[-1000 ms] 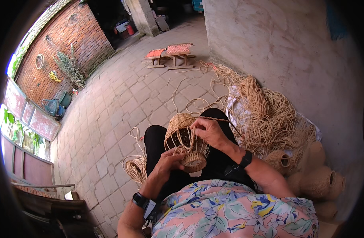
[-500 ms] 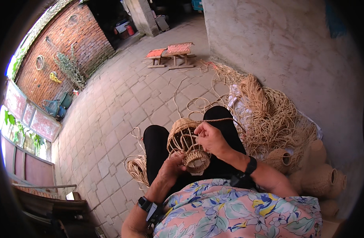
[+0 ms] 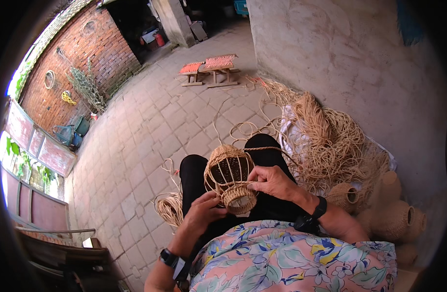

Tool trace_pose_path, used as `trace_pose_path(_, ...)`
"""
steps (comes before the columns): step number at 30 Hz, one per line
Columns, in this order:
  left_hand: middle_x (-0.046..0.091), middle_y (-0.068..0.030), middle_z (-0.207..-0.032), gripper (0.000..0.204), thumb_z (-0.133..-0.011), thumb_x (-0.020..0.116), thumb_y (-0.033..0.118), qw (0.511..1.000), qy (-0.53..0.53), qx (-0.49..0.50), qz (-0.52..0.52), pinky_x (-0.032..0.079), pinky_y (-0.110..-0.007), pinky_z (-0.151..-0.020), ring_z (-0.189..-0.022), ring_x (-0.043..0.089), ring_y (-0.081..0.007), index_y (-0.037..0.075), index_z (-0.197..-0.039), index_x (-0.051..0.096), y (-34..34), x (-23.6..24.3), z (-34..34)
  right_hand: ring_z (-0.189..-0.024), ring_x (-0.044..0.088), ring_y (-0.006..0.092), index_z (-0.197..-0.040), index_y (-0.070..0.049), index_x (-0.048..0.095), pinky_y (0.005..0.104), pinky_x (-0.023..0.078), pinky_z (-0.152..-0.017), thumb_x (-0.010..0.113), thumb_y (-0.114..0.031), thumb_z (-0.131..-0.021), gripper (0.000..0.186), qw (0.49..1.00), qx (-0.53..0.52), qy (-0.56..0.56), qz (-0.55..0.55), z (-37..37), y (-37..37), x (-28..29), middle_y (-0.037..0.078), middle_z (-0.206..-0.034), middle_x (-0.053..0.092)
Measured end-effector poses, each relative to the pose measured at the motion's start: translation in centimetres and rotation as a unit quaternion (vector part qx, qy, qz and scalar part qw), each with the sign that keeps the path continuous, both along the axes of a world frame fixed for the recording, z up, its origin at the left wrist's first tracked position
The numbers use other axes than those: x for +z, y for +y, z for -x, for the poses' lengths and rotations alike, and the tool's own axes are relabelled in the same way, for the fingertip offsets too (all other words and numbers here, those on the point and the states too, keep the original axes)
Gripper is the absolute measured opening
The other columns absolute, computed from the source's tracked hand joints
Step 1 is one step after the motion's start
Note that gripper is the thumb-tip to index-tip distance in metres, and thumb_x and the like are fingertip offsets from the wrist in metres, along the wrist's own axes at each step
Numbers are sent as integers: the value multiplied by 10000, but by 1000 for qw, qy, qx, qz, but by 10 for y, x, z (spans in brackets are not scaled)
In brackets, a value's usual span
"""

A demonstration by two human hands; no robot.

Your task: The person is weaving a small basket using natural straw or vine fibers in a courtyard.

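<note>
A half-woven cord basket (image 3: 224, 155) rests on my lap between my knees, tilted with its narrow ringed neck toward me. Its rounded far part is densely woven; upright strands with gaps between them join that part to the neck. My left hand (image 3: 204, 210) grips the basket at the left of the neck, its fingertips partly hidden beneath. At the right of the neck, my right hand (image 3: 272, 184) pinches a cord lying around the base of the neck. Another length of cord (image 3: 269, 148) runs from the basket over my right knee.
A big tangled heap of cord (image 3: 325, 141) lies on white sheeting to the right, by a plastered wall (image 3: 340, 53). Several finished woven vessels (image 3: 389, 219) stand nearer on that side. A cord coil (image 3: 170, 209) lies by my left leg. Two low stools (image 3: 218, 63) stand ahead on paving.
My right hand has come down from the open strands to the neck of the basket. My left hand has shifted slightly left and lower along the neck.
</note>
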State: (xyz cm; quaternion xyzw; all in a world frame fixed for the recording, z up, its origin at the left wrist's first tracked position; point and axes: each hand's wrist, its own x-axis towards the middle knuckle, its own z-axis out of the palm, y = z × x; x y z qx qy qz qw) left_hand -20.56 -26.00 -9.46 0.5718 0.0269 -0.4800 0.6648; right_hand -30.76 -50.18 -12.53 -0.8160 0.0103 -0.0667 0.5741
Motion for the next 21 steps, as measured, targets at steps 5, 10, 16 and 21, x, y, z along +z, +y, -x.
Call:
trace_pose_path(5, 676, -70, -864, 212, -871, 643, 185, 868, -487, 39, -92, 527, -288, -679, -736, 652, -167, 13, -991, 673, 18, -11, -80, -499, 438, 16, -897, -60, 594, 182, 316, -428, 638, -190, -912, 138, 921, -44, 105, -372, 5, 3, -8, -33, -620, 554)
trace_pose_path(10, 676, -114, -882, 355, -801, 694, 273, 751, -639, -115, -118, 512, -304, -774, -826, 651, -201, 13, -1042, 670, -64, -8, -123, -567, 510, 30, -910, -44, 589, 177, 375, -489, 612, -182, -935, 142, 967, -17, 80, -241, 4, 7, 2, -15, -676, 599)
trace_pose_path(16, 661, -98, -720, 277, -762, 678, 255, 755, -595, -250, -120, 495, -341, -600, -657, 634, -209, 23, -913, 663, -111, -14, -131, -524, 520, 63, -872, -11, 594, 241, 429, -488, 662, -174, -903, 179, 988, 36, 91, -121, -8, 14, 9, -2, -641, 576)
trace_pose_path(21, 504, 0, -528, 198, -795, 584, 148, 834, -547, 63, -42, 377, -343, -453, -474, 477, -140, 59, -970, 603, -61, -30, -175, -626, 516, 100, -832, -19, 597, 255, 426, -565, 673, -131, -876, 142, 998, -54, -41, -14, -9, 14, 0, 9, -712, 526)
